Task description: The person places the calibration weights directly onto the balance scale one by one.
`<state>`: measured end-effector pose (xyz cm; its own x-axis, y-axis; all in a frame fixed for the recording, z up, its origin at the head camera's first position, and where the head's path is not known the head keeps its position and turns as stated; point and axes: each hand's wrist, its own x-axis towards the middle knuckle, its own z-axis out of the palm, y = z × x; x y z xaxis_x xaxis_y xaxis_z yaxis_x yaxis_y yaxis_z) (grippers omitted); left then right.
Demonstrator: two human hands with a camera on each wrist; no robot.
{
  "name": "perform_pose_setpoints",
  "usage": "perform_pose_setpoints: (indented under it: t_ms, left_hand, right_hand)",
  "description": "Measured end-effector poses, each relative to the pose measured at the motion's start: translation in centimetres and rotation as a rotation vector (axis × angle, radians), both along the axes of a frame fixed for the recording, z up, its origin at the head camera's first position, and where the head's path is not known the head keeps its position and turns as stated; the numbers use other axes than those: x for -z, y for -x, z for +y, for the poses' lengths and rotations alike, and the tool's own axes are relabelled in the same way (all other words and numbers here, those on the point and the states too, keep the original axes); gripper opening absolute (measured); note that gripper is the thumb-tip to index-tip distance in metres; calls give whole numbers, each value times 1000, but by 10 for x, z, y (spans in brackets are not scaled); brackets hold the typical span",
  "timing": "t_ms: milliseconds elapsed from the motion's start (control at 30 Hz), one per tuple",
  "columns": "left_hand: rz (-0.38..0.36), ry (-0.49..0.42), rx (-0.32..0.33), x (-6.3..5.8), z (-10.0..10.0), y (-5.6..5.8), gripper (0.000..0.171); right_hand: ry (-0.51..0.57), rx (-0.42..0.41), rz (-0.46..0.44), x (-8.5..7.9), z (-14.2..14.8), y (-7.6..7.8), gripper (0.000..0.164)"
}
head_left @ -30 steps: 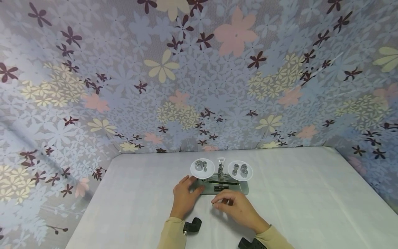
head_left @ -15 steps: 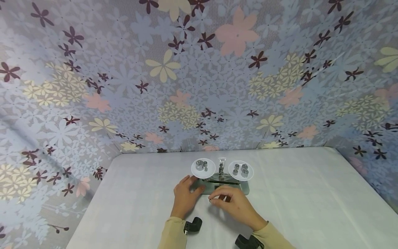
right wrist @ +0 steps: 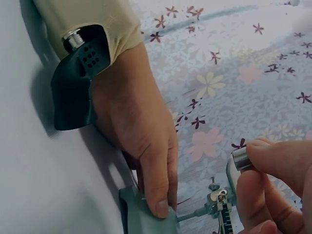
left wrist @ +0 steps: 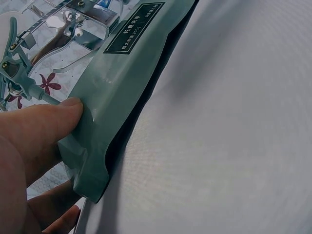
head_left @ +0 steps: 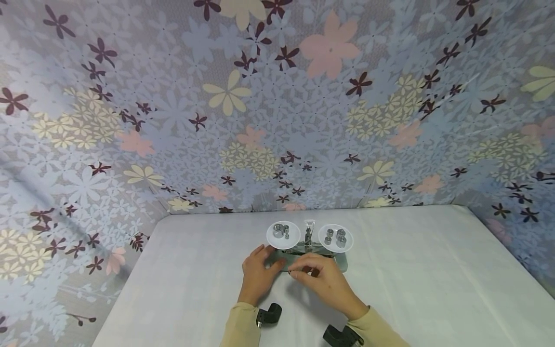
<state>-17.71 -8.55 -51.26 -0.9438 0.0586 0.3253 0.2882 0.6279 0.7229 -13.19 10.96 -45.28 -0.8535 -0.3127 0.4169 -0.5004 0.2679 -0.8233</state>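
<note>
A green tray balance [head_left: 342, 261] stands on the table, its base and lettered label [left wrist: 134, 28] large in the left wrist view. My left hand [head_left: 257, 274] holds the left end of the base, thumb on top and fingers around the end. Between thumb and fingertips, my right hand [head_left: 325, 280] pinches a small shiny metal weight [right wrist: 241, 159], in front of the base and below the pans. Several metal weights sit on the white left pan [head_left: 272, 242], and several more on the white right pan [head_left: 335, 248]. In the head view, the right hand hides part of the base.
A white-covered table [head_left: 416, 289] extends to both sides of the balance. Behind it rises a floral cloth backdrop [head_left: 303, 120]. Black wrist devices [head_left: 270, 314] are strapped over both sleeves.
My right hand has moved slightly left and forward with the weight, closer to the balance base. The left hand keeps its hold, and the weights on the pans have not moved.
</note>
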Motion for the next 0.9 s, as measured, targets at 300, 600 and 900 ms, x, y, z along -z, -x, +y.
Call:
perform_pose_setpoints:
  t_ms: [300,600,900]
  left_hand:
    - [-4,-6,10,1,-1,0,40]
    - [19,1,12,1,-1,1,38]
    - [29,4,16,-1,-1,1,39]
  right_hand:
    - [37,25,-21,-6,-5,2,11]
    - [22,84,5,-12,-10,5,9]
    - [23,135,30,-20,-15,8,9]
